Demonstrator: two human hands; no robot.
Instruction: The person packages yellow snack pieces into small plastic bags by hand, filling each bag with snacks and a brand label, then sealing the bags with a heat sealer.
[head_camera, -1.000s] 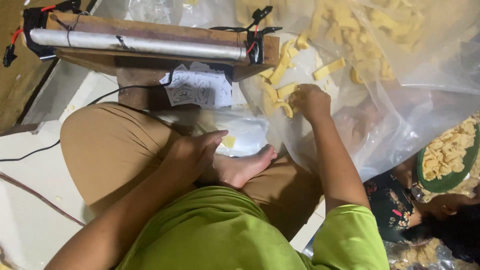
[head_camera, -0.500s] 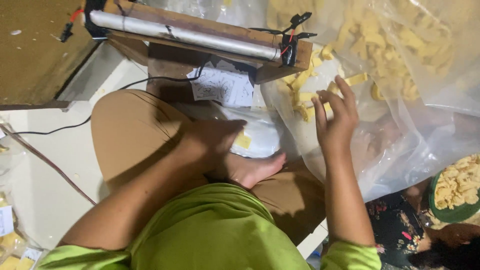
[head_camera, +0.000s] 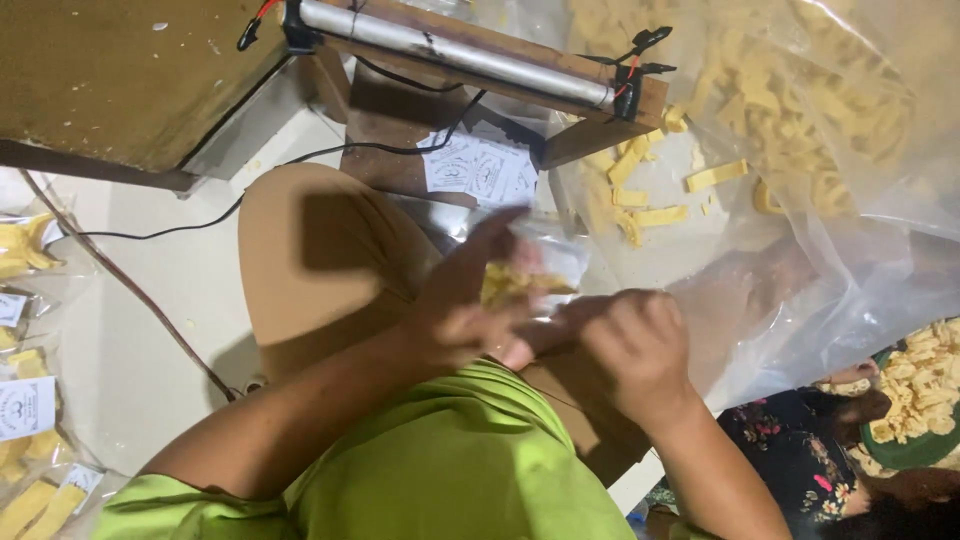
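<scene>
Small clear bag (head_camera: 535, 262), yellow chips inside, above lap.

Sealer bar (head_camera: 455, 50): on the wooden stand (head_camera: 600, 125), ahead of the knees.
Paper labels (head_camera: 478, 170): under the stand.
Big bag of chips (head_camera: 790, 110): right of the stand.
Small bag (head_camera: 535, 265): between left hand (head_camera: 465, 300) and right hand (head_camera: 635, 350), over the lap.
Filled packets (head_camera: 30, 400): far left on the floor.
Bowl of chips (head_camera: 920, 400): far right.

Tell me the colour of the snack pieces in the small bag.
Pale yellow snack pieces, head view.
</scene>
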